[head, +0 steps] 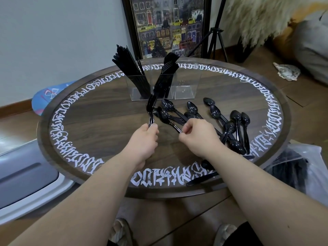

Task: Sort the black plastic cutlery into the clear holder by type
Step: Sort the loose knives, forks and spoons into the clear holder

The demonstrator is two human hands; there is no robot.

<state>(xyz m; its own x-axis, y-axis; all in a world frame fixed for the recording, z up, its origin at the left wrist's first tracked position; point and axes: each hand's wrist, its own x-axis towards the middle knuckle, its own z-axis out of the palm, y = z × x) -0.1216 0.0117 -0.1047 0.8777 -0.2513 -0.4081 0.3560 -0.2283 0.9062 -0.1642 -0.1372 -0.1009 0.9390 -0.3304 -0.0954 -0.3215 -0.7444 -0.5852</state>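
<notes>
Left hand (143,137) grips a stack of spoons (151,110) by the handles; right hand (197,134) pinches one spoon's (168,119) handle end off the tabletop (106,107). Light, slippery plastic; holder (165,86) stands behind.

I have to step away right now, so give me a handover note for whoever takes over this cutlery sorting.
Left hand grips a small stack of spoons by the handles. Right hand pinches the handle of one spoon on the table.
Clear holder: left compartment holds knives, middle holds forks, right compartment is empty.
Left: loose spoons scattered on the table's right side go in the empty compartment.
</notes>
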